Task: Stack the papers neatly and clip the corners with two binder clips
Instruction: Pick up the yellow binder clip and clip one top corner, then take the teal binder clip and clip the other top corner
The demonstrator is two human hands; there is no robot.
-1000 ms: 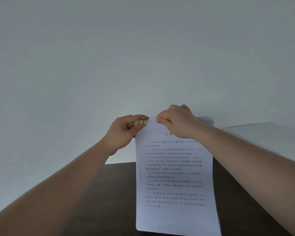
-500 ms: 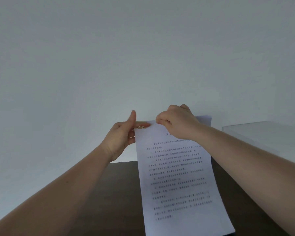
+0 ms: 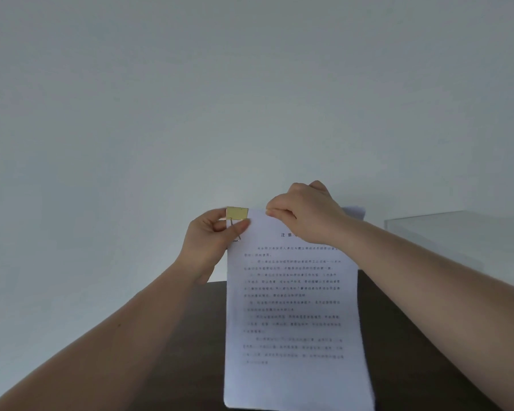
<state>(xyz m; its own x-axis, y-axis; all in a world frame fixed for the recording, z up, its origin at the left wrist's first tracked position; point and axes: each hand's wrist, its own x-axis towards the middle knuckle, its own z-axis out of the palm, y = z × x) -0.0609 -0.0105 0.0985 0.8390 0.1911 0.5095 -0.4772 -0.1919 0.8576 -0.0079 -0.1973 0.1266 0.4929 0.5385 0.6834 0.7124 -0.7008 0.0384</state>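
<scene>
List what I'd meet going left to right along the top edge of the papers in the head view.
left hand → gold binder clip → papers → right hand → clear box

Left hand (image 3: 212,237): bare from where I sit; I see no glove, no ring, no band.
Right hand (image 3: 306,215): bare as well; the knuckles and the back face my camera, and I see nothing worn on them.
Left forearm (image 3: 110,330): uncovered all the way to the lower left edge of my view; no sleeve, cuff or watch shows.
Right forearm (image 3: 439,295): uncovered to the right edge of my view; no sleeve or strap shows on it.
Fingernails: short on the left thumb as far as I can make out; the rest are too small or turned away for me to judge.
</scene>
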